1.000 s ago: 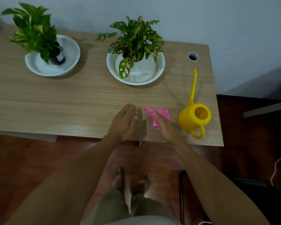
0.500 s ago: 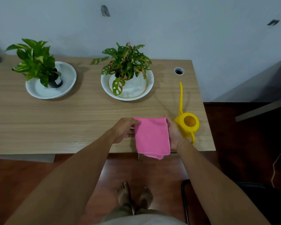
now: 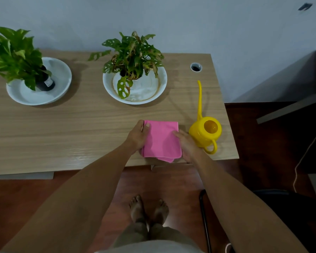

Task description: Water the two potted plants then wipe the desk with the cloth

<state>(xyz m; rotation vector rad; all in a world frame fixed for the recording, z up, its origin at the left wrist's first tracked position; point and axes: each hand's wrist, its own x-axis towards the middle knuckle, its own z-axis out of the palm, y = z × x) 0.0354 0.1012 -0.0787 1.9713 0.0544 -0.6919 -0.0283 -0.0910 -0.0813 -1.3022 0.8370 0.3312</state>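
Left hand (image 3: 137, 136) gripping pink cloth (image 3: 161, 140) edge, right hand (image 3: 187, 144) gripping opposite edge, on desk (image 3: 71, 125)

Wooden desk (image 3: 80, 128) carries two saucers (image 3: 62, 84) (image 3: 153, 88), pink cloth (image 3: 161, 139), yellow watering can (image 3: 204, 132).

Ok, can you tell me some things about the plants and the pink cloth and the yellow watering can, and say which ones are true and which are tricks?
1. Both hands are on the pink cloth. True: the left hand holds its left edge and the right hand its right edge.
2. The yellow watering can is tipped over a plant. False: it stands upright on the desk, right of the cloth.
3. Each plant sits in a white dish. True.
4. The cloth is crumpled into a ball. False: it is folded flat.
5. The can's spout points toward the person. False: it points away, toward the wall.
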